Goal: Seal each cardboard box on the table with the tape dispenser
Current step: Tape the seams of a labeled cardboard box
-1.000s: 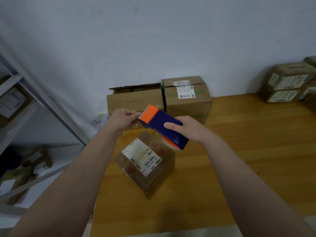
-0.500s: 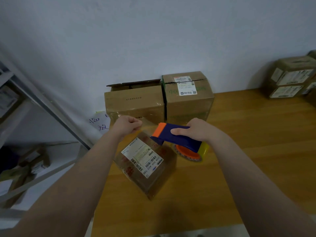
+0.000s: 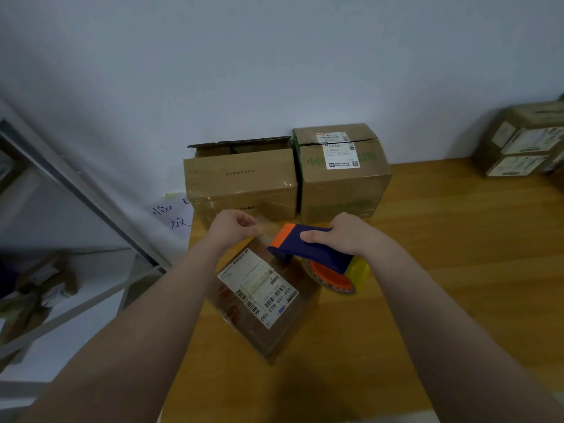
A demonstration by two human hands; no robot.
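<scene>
Box (image 3: 262, 303): lay near the table's (image 3: 442, 270) left edge.
Left hand (image 3: 233, 230): pinched the free end of the clear tape (image 3: 265, 237).
Right hand (image 3: 346, 236): gripped the tape dispenser (image 3: 308, 250), just above the box.

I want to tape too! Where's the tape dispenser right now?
Head view, middle: the tape dispenser is gripped by the right hand, over the far corner of the labelled box, just in front of the open box by the wall.
</scene>
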